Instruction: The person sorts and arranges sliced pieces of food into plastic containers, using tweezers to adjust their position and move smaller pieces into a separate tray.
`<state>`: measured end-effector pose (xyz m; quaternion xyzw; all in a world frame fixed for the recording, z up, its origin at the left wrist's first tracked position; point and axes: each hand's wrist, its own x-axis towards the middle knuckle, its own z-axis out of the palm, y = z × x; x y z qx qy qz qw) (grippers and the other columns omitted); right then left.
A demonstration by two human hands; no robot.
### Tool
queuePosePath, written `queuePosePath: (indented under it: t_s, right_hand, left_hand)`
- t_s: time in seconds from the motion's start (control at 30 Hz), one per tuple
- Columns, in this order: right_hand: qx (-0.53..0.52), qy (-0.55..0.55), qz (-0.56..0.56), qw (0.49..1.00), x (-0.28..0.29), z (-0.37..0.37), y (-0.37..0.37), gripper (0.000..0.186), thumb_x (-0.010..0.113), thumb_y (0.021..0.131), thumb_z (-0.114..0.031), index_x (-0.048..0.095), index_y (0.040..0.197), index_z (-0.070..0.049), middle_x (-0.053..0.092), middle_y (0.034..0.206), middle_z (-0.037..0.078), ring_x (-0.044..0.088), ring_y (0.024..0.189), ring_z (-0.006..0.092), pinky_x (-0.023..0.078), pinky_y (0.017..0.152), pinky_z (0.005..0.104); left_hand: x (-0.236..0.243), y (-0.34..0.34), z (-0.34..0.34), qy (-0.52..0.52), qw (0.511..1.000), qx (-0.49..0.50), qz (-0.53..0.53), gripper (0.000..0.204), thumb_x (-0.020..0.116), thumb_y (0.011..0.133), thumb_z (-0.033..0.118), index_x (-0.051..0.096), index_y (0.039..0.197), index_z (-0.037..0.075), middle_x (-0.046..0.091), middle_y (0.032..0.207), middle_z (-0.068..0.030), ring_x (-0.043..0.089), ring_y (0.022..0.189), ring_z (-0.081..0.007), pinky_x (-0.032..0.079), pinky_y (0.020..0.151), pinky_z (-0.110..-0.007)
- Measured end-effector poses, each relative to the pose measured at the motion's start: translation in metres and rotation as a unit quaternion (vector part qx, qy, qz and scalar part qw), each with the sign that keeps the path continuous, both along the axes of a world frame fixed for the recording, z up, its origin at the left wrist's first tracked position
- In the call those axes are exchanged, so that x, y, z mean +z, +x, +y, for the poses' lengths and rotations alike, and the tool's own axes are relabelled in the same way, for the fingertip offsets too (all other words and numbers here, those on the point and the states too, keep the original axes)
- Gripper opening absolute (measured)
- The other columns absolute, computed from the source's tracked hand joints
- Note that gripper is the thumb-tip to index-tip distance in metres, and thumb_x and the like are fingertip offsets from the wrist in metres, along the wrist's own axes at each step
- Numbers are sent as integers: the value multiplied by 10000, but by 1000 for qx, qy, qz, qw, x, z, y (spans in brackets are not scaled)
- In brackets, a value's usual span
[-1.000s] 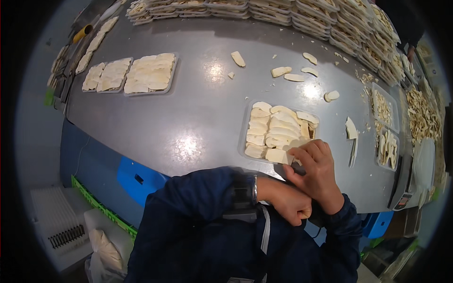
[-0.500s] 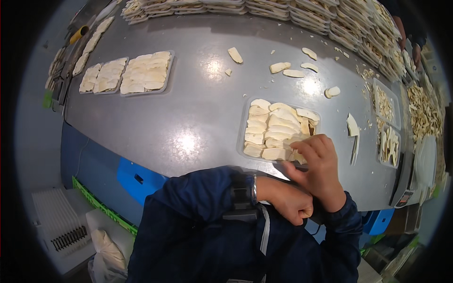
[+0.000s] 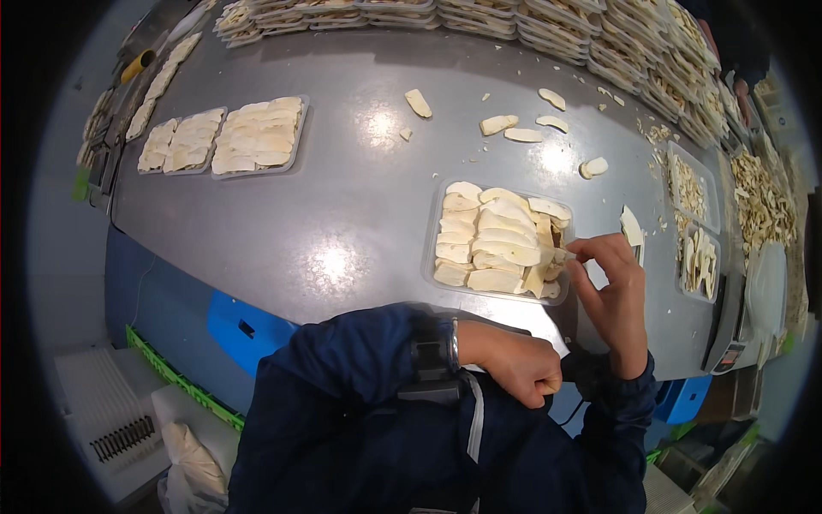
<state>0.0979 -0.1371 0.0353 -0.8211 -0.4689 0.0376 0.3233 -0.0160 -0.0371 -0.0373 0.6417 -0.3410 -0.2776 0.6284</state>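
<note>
A clear plastic tray (image 3: 431,244), laid with overlapping pale mushroom slices (image 3: 505,240), sits near the front edge of the steel bench (image 3: 368,206), right of its middle. At the tray's right rim the right hand (image 3: 615,283) brings thumb and forefinger nearly together against a slice; whether it is gripped cannot be told. The left hand (image 3: 522,368) is curled into a fist by the bench's front edge. Loose slices (image 3: 498,125) lie beyond the tray; stacked trays (image 3: 561,30) line the far edge.
</note>
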Motion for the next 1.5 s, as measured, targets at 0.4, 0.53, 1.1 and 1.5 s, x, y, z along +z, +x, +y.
queuePosePath:
  t_s: [0.4,0.53,1.1,1.5]
  right_hand:
    - [51,-34,54,997,0,8,-2,207,727,782,-25,691,986,-26,665,887,121,635,849,281,514,752,363]
    - [-70,-31,-5,997,8,-17,21,173,696,817,-14,679,989,-8,655,851,144,643,773,272,507,712,358]
    - [-185,-13,-91,978,12,-40,36,137,677,853,-50,627,969,4,632,833,131,620,731,271,491,666,350]
    - [-247,-135,-53,958,-41,-92,60,273,728,797,-128,592,1010,-25,579,623,123,590,563,300,449,543,407]
  left_hand:
    - [1,1,1,4,1000,-7,-7,313,633,782,169,427,597,25,418,513,-86,380,502,-223,350,524,-394]
    - [0,3,0,1,1000,-4,-2,323,631,786,161,404,597,29,395,518,-88,360,507,-222,341,524,-388]
    - [63,-59,100,-86,843,532,-9,273,628,893,19,453,697,91,484,685,1,442,591,-88,376,562,-264]
    - [39,-42,119,-70,703,708,-9,160,619,889,-5,487,819,52,445,748,50,400,672,-22,356,594,-197]
